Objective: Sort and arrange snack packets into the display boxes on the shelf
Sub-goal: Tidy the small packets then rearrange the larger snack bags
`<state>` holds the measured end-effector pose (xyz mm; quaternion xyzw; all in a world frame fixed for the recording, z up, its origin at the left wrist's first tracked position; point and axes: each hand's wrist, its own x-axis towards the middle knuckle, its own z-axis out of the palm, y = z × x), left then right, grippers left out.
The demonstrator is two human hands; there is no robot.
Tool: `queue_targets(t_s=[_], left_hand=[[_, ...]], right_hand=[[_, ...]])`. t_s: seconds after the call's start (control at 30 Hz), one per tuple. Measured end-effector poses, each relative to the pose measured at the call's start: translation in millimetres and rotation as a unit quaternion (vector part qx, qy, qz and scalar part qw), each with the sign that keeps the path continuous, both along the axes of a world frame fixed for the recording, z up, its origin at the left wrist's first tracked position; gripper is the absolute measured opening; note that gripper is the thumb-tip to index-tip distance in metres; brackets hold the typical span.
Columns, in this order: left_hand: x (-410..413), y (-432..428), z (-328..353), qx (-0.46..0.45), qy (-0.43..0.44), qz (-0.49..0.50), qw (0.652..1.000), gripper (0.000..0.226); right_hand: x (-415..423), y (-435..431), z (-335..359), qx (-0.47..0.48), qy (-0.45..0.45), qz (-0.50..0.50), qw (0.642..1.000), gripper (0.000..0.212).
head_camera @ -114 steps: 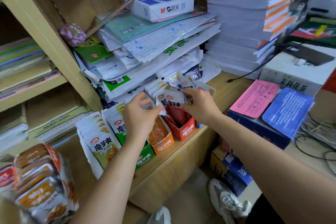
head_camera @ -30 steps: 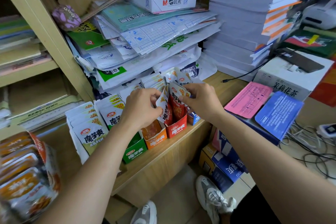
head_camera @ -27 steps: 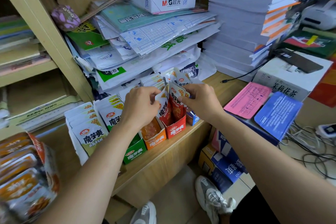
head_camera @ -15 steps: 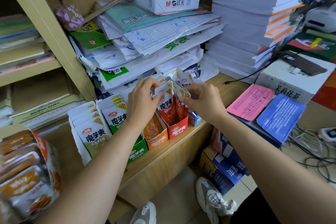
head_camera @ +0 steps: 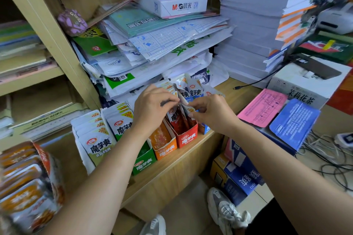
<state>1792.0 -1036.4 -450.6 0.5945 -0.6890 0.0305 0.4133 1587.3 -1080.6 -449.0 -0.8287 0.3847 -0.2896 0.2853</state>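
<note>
Packets (head_camera: 176,118) of the red kind are being settled upright in the red display box (head_camera: 188,137), set at the front edge of the shelf (head_camera: 172,170) between the orange box (head_camera: 165,146) and the blue box (head_camera: 205,129). Their tops are pinched from the left by the left hand (head_camera: 152,108), thumb against fingers, and from the right by the right hand (head_camera: 212,114) likewise. The step is judged to be the squaring of this row; next, the tops need to be pushed down level and let go. On the wooden shelf, the green box (head_camera: 142,162) is filled at the left, paper packs (head_camera: 152,44) are heaped behind, and white reams (head_camera: 252,30) are stacked at the right; cables (head_camera: 324,160) are seen on the floor.
</note>
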Motion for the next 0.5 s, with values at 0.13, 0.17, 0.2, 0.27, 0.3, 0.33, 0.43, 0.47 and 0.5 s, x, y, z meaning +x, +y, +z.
queue_targets(t_s=[0.13,0.17,0.2,0.27,0.3,0.33,0.43,0.47,0.5], left_hand=[[3.3,-1.1,7.7,0.012,0.076,-0.012,0.997,0.007],[3.7,-0.5,8.9,0.032,0.061,-0.028,0.997,0.013],[3.3,0.9,10.0,0.051,0.04,-0.043,0.997,0.023],[2.2,4.6,10.5,0.071,0.006,-0.07,0.995,0.04],[1.8,6.3,11.0,0.072,-0.01,-0.084,0.994,0.041],[1.9,6.9,11.0,0.074,-0.023,-0.095,0.992,0.04],[2.5,6.9,10.7,0.095,-0.056,-0.103,0.988,0.025],[2.3,6.9,10.2,0.104,-0.054,-0.099,0.988,0.02],[1.3,7.8,9.9,0.111,-0.046,-0.091,0.989,0.018]], right_hand=[[-0.1,-5.2,-2.6,-0.007,-0.015,-0.055,0.998,0.016],[-0.4,-5.5,-2.1,-0.002,-0.027,-0.065,0.998,0.023],[-0.6,-6.0,-1.4,0.005,-0.04,-0.073,0.997,0.028],[0.1,-5.6,0.7,0.012,-0.06,-0.083,0.995,0.035],[0.7,-4.7,2.0,0.01,-0.062,-0.087,0.994,0.038],[1.2,-5.3,1.8,0.006,-0.06,-0.092,0.994,0.036],[-0.9,-6.4,2.7,0.004,-0.07,-0.1,0.993,0.017],[-1.4,-7.2,2.0,0.004,-0.076,-0.103,0.992,0.016],[-1.7,-6.8,2.8,0.007,-0.082,-0.106,0.991,0.014]])
